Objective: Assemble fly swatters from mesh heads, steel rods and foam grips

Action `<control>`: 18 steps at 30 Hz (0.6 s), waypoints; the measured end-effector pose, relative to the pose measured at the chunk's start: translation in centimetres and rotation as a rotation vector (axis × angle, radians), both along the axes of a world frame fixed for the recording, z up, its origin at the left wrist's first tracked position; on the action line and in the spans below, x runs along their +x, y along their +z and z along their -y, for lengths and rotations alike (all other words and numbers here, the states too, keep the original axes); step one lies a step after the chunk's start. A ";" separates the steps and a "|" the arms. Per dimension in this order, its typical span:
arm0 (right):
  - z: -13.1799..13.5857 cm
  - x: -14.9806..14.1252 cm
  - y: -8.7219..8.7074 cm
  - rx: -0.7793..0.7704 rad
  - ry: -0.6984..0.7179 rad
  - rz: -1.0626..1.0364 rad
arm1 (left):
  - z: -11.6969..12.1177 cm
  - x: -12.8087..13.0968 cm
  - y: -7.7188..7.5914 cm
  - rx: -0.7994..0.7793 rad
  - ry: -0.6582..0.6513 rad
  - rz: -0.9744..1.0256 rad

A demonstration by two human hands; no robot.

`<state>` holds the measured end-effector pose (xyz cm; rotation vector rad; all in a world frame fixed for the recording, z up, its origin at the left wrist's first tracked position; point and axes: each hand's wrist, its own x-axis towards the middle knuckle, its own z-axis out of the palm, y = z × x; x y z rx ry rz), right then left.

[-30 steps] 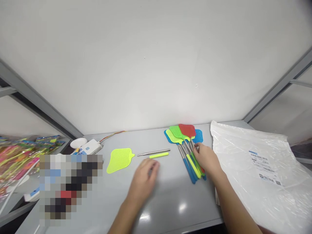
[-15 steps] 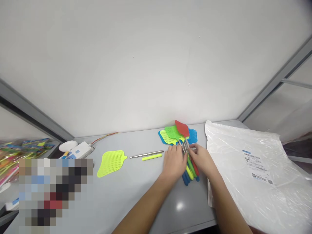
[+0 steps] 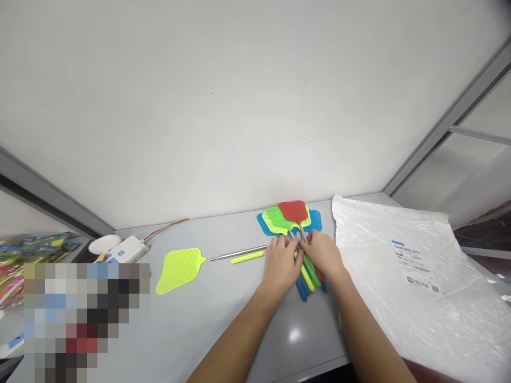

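Observation:
Several fly swatters lie in a fanned stack against the wall, heads to the back and handles toward me. On top is the red fly swatter (image 3: pixel 294 210), overlapping the green fly swatter (image 3: pixel 277 217); yellow and blue heads show beneath. My left hand (image 3: pixel 281 263) is curled over the metal shafts from the left. From the right, my right hand (image 3: pixel 322 254) pinches the red swatter's shaft, hiding part of it. Further left are a loose yellow swatter head (image 3: pixel 180 270), a thin metal rod (image 3: pixel 237 252) and a yellow handle tube (image 3: pixel 247 258), apart from each other.
A white plastic mailing bag (image 3: pixel 383 244) with a printed label covers the table's right side. At the left are a white power strip (image 3: pixel 126 250), a white round object (image 3: pixel 104 244) and colourful packaged items (image 3: pixel 40 250). A blurred patch hides the near left.
The red swatter's head has turned and shifted left over the green and yellow ones. My right hand has moved slightly inward, closer to my left. The camera view has shifted a little.

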<state>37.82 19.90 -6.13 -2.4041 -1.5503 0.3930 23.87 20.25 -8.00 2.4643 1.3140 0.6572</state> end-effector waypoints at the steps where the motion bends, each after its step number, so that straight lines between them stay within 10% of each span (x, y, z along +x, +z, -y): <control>1: 0.0 0.0 0.0 -0.006 -0.004 0.012 | 0.0 0.0 0.0 0.003 0.000 -0.003; 12: 1.4 -1.5 0.8 0.010 0.023 0.107 | 0.5 -0.5 0.5 0.023 -0.033 -0.044; 18: 2.6 -1.6 2.3 0.022 0.061 0.172 | 0.8 -7.4 1.7 0.014 -0.094 -0.082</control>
